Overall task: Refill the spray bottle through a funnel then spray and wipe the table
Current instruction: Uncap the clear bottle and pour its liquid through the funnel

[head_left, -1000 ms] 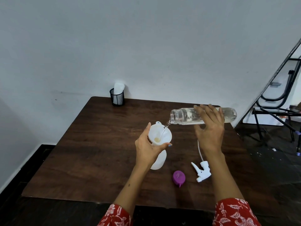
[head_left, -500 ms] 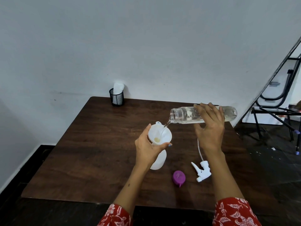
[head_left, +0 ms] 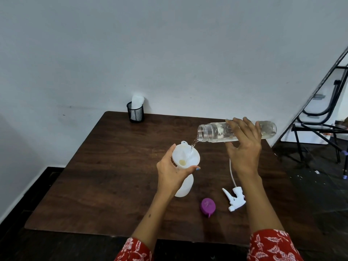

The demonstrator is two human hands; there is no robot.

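A: Nothing much moved since a second ago, water keeps trickling from the bottle (head_left: 214, 132) into the funnel (head_left: 186, 154).

B: Hands?

A: Right hand (head_left: 244, 146) curled round the bottle, left hand (head_left: 172, 173) fingers wrapped round the funnel on the sprayer (head_left: 183, 186), mid-counter (head_left: 105, 178).

B: Labels?

A: None readable. Purple cap (head_left: 208, 206) and trigger (head_left: 234, 200) just beside; mesh cup (head_left: 135, 113) far back.

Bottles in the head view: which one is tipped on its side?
The clear water bottle, held near horizontal above the table by the right hand, pouring. The white spray bottle stands upright under the funnel, steadied by the left hand.
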